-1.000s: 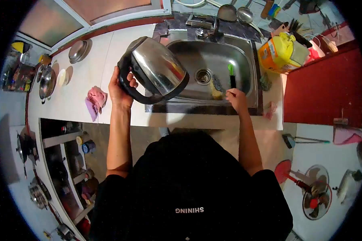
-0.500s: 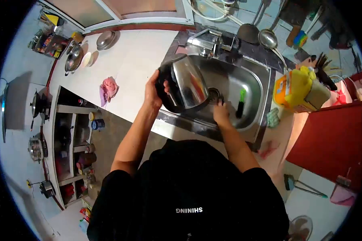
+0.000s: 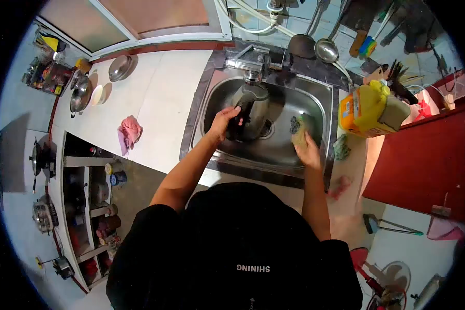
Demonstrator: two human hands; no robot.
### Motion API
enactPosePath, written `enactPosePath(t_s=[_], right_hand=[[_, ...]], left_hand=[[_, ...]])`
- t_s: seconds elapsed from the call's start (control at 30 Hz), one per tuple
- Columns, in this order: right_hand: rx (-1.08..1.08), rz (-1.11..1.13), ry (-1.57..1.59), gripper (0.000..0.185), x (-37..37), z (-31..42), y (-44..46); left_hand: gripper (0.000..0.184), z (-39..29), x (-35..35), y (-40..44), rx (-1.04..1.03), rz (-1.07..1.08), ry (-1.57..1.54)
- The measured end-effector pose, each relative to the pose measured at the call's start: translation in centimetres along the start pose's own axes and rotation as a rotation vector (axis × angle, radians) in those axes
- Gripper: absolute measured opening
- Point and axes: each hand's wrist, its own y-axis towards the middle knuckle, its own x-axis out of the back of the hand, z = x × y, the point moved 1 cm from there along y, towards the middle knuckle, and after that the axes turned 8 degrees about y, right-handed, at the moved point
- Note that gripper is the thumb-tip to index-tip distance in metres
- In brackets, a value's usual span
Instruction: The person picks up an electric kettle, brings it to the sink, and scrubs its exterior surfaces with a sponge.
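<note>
A stainless-steel kettle [image 3: 257,116] with a black handle is in the sink [image 3: 263,155], just below the faucet [image 3: 252,75]. My left hand [image 3: 225,123] is closed around its handle, the fingers partly hidden behind it. At the right side of the basin, my right hand [image 3: 308,151] grips a blurred green-and-dark object that looks like a brush [image 3: 299,132]. A gap of bare basin, with the drain [image 3: 266,129] in it, lies between kettle and brush.
A yellow jug [image 3: 364,111] and a green cloth [image 3: 341,147] are right of the sink. A pink cloth [image 3: 130,132] lies on the left counter, with a lidded pan [image 3: 120,67] and bowls behind. Ladles [image 3: 326,50] hang on the wall.
The kettle has gone from tilted over the sink's left edge to down in the basin under the faucet. My right hand has left the drain area, moved right and picked up the green-and-black brush.
</note>
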Motion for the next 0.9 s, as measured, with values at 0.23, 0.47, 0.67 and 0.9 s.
enactPosePath(t_s=[0.23, 0.47, 0.67, 0.9], right_hand=[[-0.003, -0.187, -0.403, 0.040, -2.6, 1.5, 1.2], [0.302, -0.280, -2.082, 0.051, -7.2, 5.2, 16.0], [0.130, -0.087, -2.836, 0.065, -18.2, 3.0, 20.6], [-0.044, -0.170, -2.835, 0.065, -15.1, 3.2, 22.2]], left_hand=[[0.024, -1.0, 0.5, 0.2, 0.072, 0.081, 0.068], [0.031, -3.0, 0.0, 1.4, 0.075, -0.001, 0.172], [0.021, -4.6, -0.9, 3.2, 0.056, 0.071, 0.256], [0.022, -4.8, -0.8, 7.0, 0.225, 0.261, 0.071]])
